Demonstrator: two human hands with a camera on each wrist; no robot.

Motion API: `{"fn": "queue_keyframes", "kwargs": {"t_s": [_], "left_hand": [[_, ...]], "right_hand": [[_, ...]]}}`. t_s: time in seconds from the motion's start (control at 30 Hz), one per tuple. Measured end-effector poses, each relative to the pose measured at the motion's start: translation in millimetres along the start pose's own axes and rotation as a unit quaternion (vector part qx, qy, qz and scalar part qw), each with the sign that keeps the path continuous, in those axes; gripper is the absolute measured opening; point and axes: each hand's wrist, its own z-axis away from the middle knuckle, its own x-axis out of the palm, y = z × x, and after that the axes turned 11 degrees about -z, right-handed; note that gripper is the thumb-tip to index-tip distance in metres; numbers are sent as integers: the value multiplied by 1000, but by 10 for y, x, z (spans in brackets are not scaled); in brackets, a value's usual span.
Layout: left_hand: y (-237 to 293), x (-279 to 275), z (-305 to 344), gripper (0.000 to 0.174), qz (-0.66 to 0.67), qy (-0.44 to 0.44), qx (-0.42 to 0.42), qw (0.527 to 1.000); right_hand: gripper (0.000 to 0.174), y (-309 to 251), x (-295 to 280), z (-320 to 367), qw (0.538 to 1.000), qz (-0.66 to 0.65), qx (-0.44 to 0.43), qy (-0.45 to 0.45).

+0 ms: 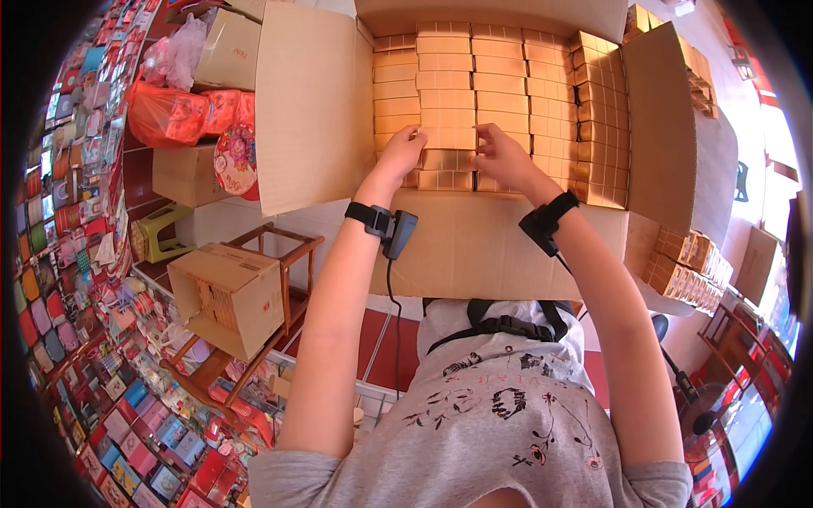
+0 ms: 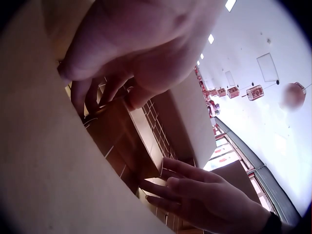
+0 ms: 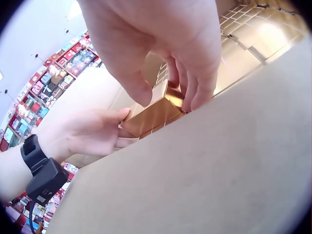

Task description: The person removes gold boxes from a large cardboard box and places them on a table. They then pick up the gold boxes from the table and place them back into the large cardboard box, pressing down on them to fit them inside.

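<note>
A large open cardboard carton (image 1: 508, 245) holds rows of shiny gold boxes (image 1: 500, 85). At the near end of one column, both hands are on one gold box (image 1: 449, 138). My left hand (image 1: 400, 158) pinches its left end, thumb along the upper edge, as the right wrist view shows. On the opposite end, my right hand (image 1: 506, 161) grips with thumb and curled fingers. The held gold box (image 3: 151, 117) sits tilted in the right wrist view, close behind the carton's near wall. Its underside is hidden.
Cardboard flaps (image 1: 313, 110) spread out on the carton's sides. More gold boxes (image 1: 690, 262) are stacked at the right. A smaller carton (image 1: 229, 296) rests on a wooden chair at the left, near a red plastic bag (image 1: 165, 114). Shelves of colourful goods line the far left.
</note>
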Motion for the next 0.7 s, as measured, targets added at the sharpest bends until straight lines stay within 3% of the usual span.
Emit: {"fn": "queue_keyframes", "kwargs": {"t_s": [0.4,0.7], "left_hand": [[17,60,37,20,21,4,22,1000],[20,38,41,21,-3,-37,18,999]], "right_hand": [[57,41,-17,-10,999,-32,5,-8],[51,8,-44,9,999,-39,34,-3]]}}
